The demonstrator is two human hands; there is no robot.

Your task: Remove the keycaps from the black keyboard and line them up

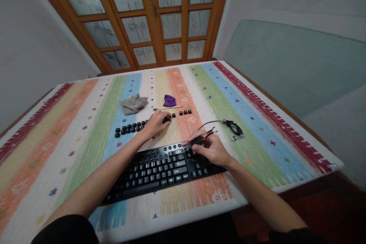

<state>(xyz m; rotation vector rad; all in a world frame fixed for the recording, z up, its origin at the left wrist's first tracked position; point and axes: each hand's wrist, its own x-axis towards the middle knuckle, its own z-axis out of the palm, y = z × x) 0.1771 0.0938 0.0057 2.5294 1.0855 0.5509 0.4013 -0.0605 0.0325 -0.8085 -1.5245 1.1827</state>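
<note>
well, our right hand (210, 148) grips a keycap puller (196, 143); our narrowed left hand (157, 123) could brush keycaps (129, 126) astray toward the table's far edge (184, 68).

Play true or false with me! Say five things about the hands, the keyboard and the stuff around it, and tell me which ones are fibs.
1. The right hand holds a small black tool over the keyboard. True.
2. Every key is gone from the keyboard. False: many keys are in place on it.
3. The left hand is at the loose black keys. True.
4. The purple cloth and the grey cloth lie farther away than the keyboard. True.
5. Everything sits on a plain white cover. False: the tablecloth has stripes of many colours.
</note>
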